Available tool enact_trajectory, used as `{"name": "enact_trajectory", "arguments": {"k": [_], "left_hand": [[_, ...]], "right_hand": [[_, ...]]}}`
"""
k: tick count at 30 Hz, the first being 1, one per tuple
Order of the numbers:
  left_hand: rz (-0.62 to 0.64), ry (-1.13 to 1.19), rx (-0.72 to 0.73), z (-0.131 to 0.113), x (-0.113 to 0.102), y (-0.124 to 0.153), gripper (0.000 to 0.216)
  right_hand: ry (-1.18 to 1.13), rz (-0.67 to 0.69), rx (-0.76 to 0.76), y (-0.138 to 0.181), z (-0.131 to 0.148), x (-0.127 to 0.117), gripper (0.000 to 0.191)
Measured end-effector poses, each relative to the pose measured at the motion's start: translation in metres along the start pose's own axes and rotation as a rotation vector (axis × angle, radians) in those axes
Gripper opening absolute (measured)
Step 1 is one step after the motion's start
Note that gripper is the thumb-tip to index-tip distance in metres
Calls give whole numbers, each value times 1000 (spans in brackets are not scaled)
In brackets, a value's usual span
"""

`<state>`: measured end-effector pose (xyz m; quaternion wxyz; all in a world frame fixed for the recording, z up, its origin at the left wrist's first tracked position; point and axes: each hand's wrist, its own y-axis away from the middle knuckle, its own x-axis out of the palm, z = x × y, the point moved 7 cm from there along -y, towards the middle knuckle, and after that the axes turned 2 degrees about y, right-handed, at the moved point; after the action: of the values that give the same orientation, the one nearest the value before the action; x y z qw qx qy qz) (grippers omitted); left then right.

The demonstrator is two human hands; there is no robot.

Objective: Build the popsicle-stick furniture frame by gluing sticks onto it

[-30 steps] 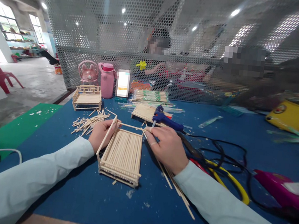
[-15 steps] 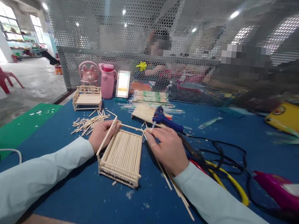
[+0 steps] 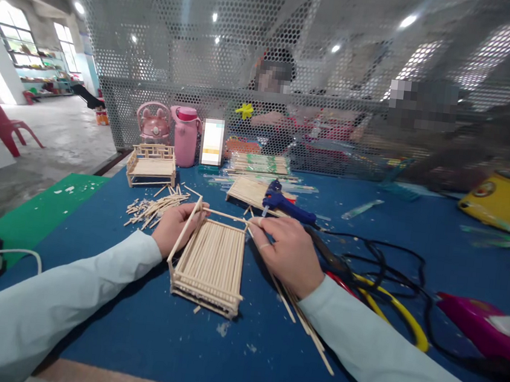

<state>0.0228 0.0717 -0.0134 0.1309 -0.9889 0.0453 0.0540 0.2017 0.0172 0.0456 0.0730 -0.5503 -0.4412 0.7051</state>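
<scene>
A small bed-like frame of thin wooden sticks (image 3: 214,253) lies on the blue table in front of me. My left hand (image 3: 177,228) is closed around its far left corner, with the fingertips partly hidden behind an upright stick. Along the far side a thin wooden stick (image 3: 225,215) runs level above the slatted base. My right hand (image 3: 292,249) pinches this stick's right end at the far right corner. Beneath the right hand and forearm lie several long loose sticks (image 3: 312,337). A blue glue gun (image 3: 290,205) rests just beyond the right hand.
Short cut sticks (image 3: 153,207) are heaped left of the frame. Behind them stands a stick-built bench (image 3: 152,167), near a pink bottle (image 3: 184,138) and a phone (image 3: 212,143). Black cables (image 3: 380,253) and yellow-handled pliers (image 3: 399,315) lie right. A perforated metal screen (image 3: 196,57) closes the back.
The view has shifted very slightly. Both hands keep the same holds, and the frame and stick show no clear movement on the table.
</scene>
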Motion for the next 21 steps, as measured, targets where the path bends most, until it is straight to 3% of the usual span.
{"name": "enact_trajectory", "arguments": {"k": [7,21], "left_hand": [[-17,67,-16,3,1,0,28],[-3,-43,-42,4,1,-1,32]], "right_hand": [[4,0,-10,0,1,1,18],[23,16,-17,-1,1,3,21]]}}
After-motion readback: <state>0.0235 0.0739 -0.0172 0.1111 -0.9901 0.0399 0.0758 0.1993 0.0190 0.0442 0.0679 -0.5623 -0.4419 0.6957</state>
